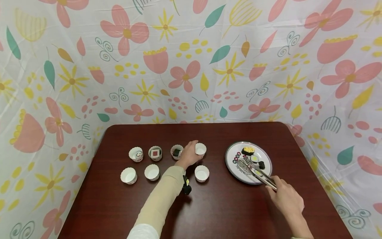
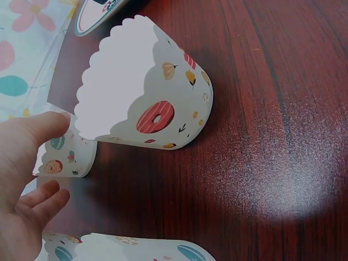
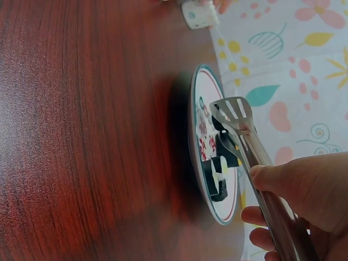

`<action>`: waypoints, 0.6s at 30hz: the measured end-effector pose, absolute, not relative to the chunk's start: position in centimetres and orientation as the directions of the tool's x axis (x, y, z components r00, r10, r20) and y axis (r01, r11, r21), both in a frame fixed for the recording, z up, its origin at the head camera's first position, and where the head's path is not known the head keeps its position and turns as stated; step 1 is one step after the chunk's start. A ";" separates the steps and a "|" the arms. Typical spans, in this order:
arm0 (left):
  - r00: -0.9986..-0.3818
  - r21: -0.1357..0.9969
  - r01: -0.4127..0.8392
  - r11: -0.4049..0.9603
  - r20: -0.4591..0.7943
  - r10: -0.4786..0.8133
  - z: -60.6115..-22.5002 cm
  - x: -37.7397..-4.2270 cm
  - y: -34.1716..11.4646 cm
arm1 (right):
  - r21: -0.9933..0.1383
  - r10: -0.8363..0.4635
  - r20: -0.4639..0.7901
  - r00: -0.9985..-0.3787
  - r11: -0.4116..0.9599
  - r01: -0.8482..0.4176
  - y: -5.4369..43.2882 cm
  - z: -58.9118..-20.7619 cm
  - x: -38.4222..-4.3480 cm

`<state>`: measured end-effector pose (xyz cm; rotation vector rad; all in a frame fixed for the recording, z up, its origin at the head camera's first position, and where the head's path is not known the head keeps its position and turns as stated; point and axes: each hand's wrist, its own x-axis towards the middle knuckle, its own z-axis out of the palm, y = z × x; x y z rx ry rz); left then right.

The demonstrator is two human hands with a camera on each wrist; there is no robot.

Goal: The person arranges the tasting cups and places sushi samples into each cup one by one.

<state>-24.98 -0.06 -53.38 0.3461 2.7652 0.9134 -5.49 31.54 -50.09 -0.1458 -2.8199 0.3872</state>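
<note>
My left hand [image 1: 191,155] grips the left side of a white paper baking cup [image 1: 201,149] at the back right of the cups. In the left wrist view my thumb overlaps this patterned cup [image 2: 70,155] near its rim, with two fingers loosely bent below. My right hand [image 1: 286,199] holds metal tongs [image 1: 264,177], their heads over a round plate [image 1: 229,159]. On it lie a yellow-topped sushi piece [image 1: 248,151], a white-and-yellow roll [image 1: 254,158] and a dark piece [image 1: 261,165]. In the right wrist view the slotted tong head [image 3: 235,111] overlaps the sushi.
To the left, three back cups hold a swirl piece [image 1: 138,154], a red-centred roll [image 1: 155,153] and a dark piece [image 1: 176,152]. Front cups include a left one [image 1: 129,176], a middle one [image 1: 152,172] and a right one [image 1: 202,173]. Patterned cloth [image 1: 185,76] hangs behind the table [image 1: 215,212].
</note>
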 end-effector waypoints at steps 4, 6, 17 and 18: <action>-0.954 0.597 0.147 0.789 -0.126 0.273 -53.3 -24.9 -0.1 | -0.277 0.135 0.272 -0.953 0.959 0.057 31.5 -50.2 -5.5; -0.954 0.596 0.144 0.790 -0.126 0.270 -53.2 -24.8 0.0 | -0.277 0.136 0.273 -0.952 0.959 0.058 31.5 -50.2 -5.5; -0.952 0.591 0.145 0.794 -0.134 0.274 -53.6 -24.9 0.2 | -0.273 0.129 0.294 -0.947 0.961 0.046 31.5 -50.0 -5.6; -0.952 0.592 0.145 0.793 -0.134 0.274 -53.6 -24.9 0.2 | -0.272 0.131 0.283 -0.950 0.961 0.051 31.4 -50.0 -5.7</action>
